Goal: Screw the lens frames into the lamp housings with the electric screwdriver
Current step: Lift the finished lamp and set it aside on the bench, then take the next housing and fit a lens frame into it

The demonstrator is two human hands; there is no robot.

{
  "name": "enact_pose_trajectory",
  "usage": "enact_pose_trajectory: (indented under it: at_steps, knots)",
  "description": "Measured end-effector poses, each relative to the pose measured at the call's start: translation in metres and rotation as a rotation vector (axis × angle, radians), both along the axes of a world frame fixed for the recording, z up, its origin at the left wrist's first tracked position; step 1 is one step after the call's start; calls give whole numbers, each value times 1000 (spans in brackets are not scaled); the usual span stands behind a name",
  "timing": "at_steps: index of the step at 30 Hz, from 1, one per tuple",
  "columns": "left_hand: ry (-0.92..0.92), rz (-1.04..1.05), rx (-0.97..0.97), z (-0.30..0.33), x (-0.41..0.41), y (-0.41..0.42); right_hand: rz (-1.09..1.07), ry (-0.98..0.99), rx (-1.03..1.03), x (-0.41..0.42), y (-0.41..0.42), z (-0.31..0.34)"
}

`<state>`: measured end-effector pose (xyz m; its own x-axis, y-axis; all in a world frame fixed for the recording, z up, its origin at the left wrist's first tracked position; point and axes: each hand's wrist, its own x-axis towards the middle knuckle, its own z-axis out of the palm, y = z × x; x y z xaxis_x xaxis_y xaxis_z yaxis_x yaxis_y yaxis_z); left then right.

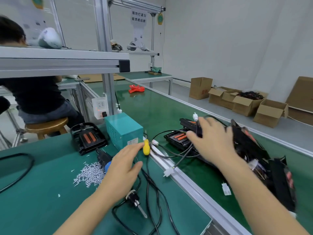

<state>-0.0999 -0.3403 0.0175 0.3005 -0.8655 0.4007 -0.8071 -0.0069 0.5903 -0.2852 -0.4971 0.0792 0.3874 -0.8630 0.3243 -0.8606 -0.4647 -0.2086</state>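
My right hand [213, 139] reaches over the black lamp [177, 139], fingers spread and holding nothing I can see. The lamp lies just under and beyond those fingers, long side pointing away to the right. My left hand [124, 168] is open above the screwdriver [135, 201], which lies just below my wrist, tip pointing toward me.

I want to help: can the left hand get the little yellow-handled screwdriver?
Probably yes. The left hand hovers open, its fingertips almost at the yellow-handled screwdriver on the green mat, with nothing between them.
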Motion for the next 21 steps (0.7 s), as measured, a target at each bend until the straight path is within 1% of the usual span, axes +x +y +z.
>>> enact_pose_trajectory:
  at_steps: [4,10,13,16,21]
  knots:
    - [42,90,25,-14,25,44,285,28,53,54,51,-19]
    - [97,257,61,-28,54,101,635,65,149,131,127,-57]
    - [86,343,75,-37,66,131,786,89,185,164,165,-74]
    - [98,441,101,-46,79,161,887,153,190,189,194,-88]
    - [113,594,130,-58,100,200,969,258,202,213,222,-111]
